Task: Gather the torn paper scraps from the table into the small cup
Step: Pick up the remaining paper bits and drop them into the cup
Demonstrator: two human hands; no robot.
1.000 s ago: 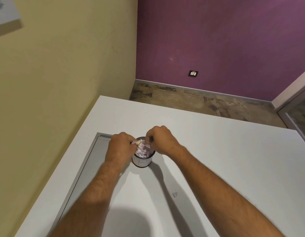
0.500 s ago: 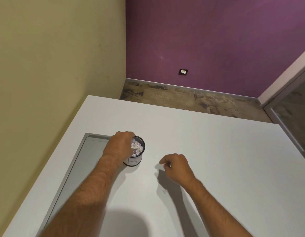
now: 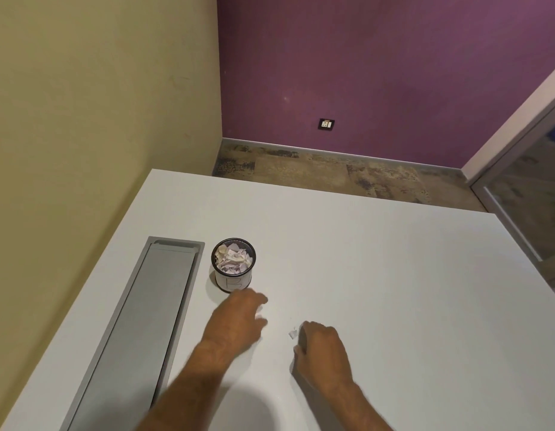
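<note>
A small dark mesh cup (image 3: 233,276) with a white label stands on the white table (image 3: 378,275), filled with torn paper scraps (image 3: 233,259). My left hand (image 3: 238,321) hovers just in front of the cup, blurred, its fingers spread and nothing visible in them. My right hand (image 3: 321,346) rests on the table further right, fingers curled down. A small white paper scrap (image 3: 293,333) lies on the table at its fingertips; whether the fingers pinch it I cannot tell.
A long grey recessed cable tray (image 3: 139,331) runs along the table's left side, next to the yellow wall. The table's far edge drops to a patterned floor (image 3: 332,172) before a purple wall. A glass door frame (image 3: 518,197) stands at the right.
My left hand has let go of the cup and pulled back toward me. My right hand has moved nearer, down to the loose scrap. The cup stands free.
</note>
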